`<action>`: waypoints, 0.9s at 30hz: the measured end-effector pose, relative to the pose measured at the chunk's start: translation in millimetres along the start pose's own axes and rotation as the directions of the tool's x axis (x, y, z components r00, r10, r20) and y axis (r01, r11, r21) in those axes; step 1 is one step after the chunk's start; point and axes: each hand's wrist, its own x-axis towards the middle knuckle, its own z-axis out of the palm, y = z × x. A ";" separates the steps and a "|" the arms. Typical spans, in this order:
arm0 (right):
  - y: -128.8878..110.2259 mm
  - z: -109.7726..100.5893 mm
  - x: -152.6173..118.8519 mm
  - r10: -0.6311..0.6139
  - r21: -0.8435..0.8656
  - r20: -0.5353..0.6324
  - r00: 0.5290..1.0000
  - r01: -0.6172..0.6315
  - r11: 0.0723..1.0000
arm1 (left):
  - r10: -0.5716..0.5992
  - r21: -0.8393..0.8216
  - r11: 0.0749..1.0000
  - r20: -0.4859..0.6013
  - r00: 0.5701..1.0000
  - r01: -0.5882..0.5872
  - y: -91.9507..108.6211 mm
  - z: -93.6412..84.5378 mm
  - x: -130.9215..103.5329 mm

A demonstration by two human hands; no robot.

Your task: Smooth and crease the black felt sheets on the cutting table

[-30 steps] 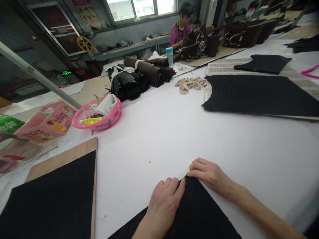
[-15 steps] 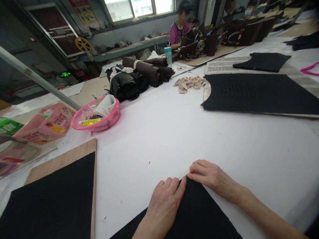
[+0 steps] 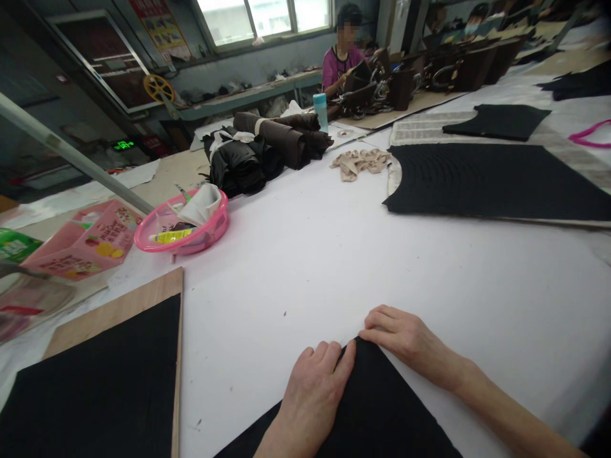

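1. We see our left hand (image 3: 312, 391) lying flat, palm down, on a black fabric piece (image 3: 367, 413) at the near edge of the white table (image 3: 334, 254). Its fingers are close together and pressed on the cloth just short of the pointed corner, gripping nothing.
2. Our right hand (image 3: 405, 340) rests on the table just beyond that same corner, fingers curled together, their tips touching the edge of the fabric where the point ends. We cannot tell whether it pinches the cloth or only presses on it.
3. The two hands nearly meet at the corner of the black fabric piece, one on either side of the tip.
4. Left of the black fabric piece lies a wooden board (image 3: 119, 312) with another black sheet (image 3: 95, 388) on it.
5. Farther from the black fabric piece, to the left, stands a pink basket (image 3: 184, 232) holding a white cloth, and beside it a pink carton (image 3: 79, 245).
6. Well beyond the black fabric piece lie dark rolls of material (image 3: 267, 146), a heap of beige straps (image 3: 360, 162) and a large black panel (image 3: 491, 181).
7. At the far end, a person in a magenta top (image 3: 337, 63) sits at a bench.
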 end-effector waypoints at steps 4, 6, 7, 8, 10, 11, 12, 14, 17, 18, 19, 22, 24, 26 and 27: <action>-1.0 -1.8 -0.8 -0.005 -0.026 0.013 1.000 0.005 1.000 | -0.001 0.000 1.000 0.002 1.000 0.001 -0.5 1.5 0.6; -1.2 -1.8 -1.1 -0.008 -0.032 0.004 1.000 0.008 0.999 | 0.000 0.001 1.000 0.007 1.000 0.000 -1.1 1.3 1.5; -1.3 -1.6 -1.2 -0.010 -0.035 0.001 1.000 0.010 0.999 | 0.000 0.000 1.000 0.011 1.000 0.000 -1.3 0.9 2.1; -1.5 -1.5 -1.1 -0.011 -0.037 0.000 1.000 0.011 0.999 | 0.002 -0.003 1.000 0.015 1.000 -0.002 -1.5 0.3 2.6; -2.0 -1.6 -0.9 -0.015 -0.046 0.012 1.000 0.015 0.999 | -0.001 -0.008 1.000 0.020 1.000 0.001 -1.4 -1.1 3.4; -2.4 -2.0 -0.7 -0.018 -0.051 0.025 1.000 0.019 0.998 | -0.003 -0.012 1.000 0.021 1.000 0.003 -1.1 -1.9 3.7; -2.7 -2.5 -0.5 -0.022 -0.058 0.037 0.999 0.024 0.998 | -0.004 -0.013 1.000 0.020 1.000 0.004 -0.7 -2.8 4.0; -3.2 -3.5 -0.4 -0.025 -0.068 0.062 0.998 0.029 0.997 | -0.004 -0.007 1.000 0.014 1.000 0.004 0.4 -4.4 4.5; -3.0 -3.9 -1.7 -0.017 -0.065 0.064 0.998 0.021 0.998 | 0.004 0.006 1.000 0.007 1.000 -0.004 2.3 -6.2 5.8; -2.7 -3.6 -2.6 -0.013 -0.063 0.057 0.998 0.017 0.998 | 0.003 0.011 1.000 0.006 1.000 -0.003 2.9 -6.4 6.5; -2.4 -3.3 -3.9 -0.008 -0.060 0.052 0.999 0.012 0.998 | -0.001 0.016 1.000 0.004 1.000 0.001 3.5 -6.5 7.2; -2.1 -2.2 -9.5 0.018 -0.073 0.024 1.000 -0.017 0.997 | -0.019 0.038 0.999 -0.010 1.000 0.019 5.3 -5.8 9.4; -3.6 -1.6 -14.7 0.057 -0.090 -0.011 0.998 -0.057 0.994 | -0.028 0.048 0.998 -0.022 0.999 0.029 6.2 -4.8 10.1; -7.6 0.0 -20.3 0.115 -0.093 -0.052 0.992 -0.119 0.989 | -0.034 0.051 0.998 -0.037 0.999 0.036 6.8 -3.7 10.1; -10.7 1.7 -22.8 0.149 -0.092 -0.077 0.986 -0.156 0.983 | -0.037 0.053 0.998 -0.045 0.998 0.039 7.0 -3.0 9.9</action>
